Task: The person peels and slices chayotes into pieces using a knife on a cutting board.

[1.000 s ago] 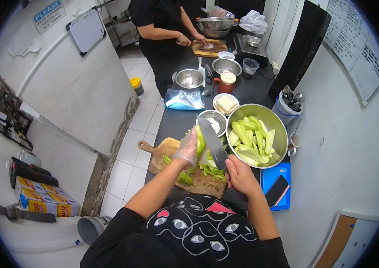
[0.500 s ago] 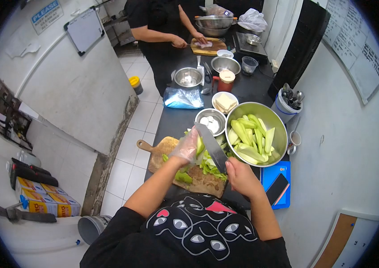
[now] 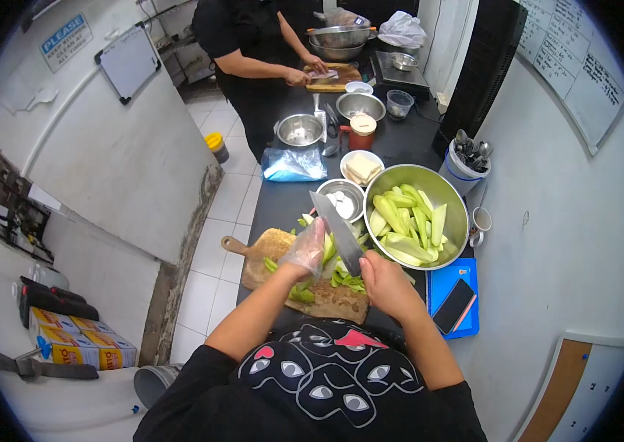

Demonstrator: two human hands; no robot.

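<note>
My left hand, in a clear plastic glove, is closed around a pale green vegetable piece, mostly hidden by the glove and blade. My right hand grips the handle of a wide-bladed kitchen knife, its blade slanting up across the piece. Whether the edge touches it, I cannot tell. Beneath both hands lies a wooden cutting board strewn with green peelings. To the right, a large steel bowl holds several long pale green wedges.
Behind the board stand a small bowl with white pieces, a plate of pale yellow blocks and a red mug. A phone lies on a blue folder at right. Across the counter, another person cuts at a board.
The view has shifted slightly. Both hands stay over the board with the knife against or near the vegetable piece; the blade sits a little differently over it. The other person's hands moved slightly.
</note>
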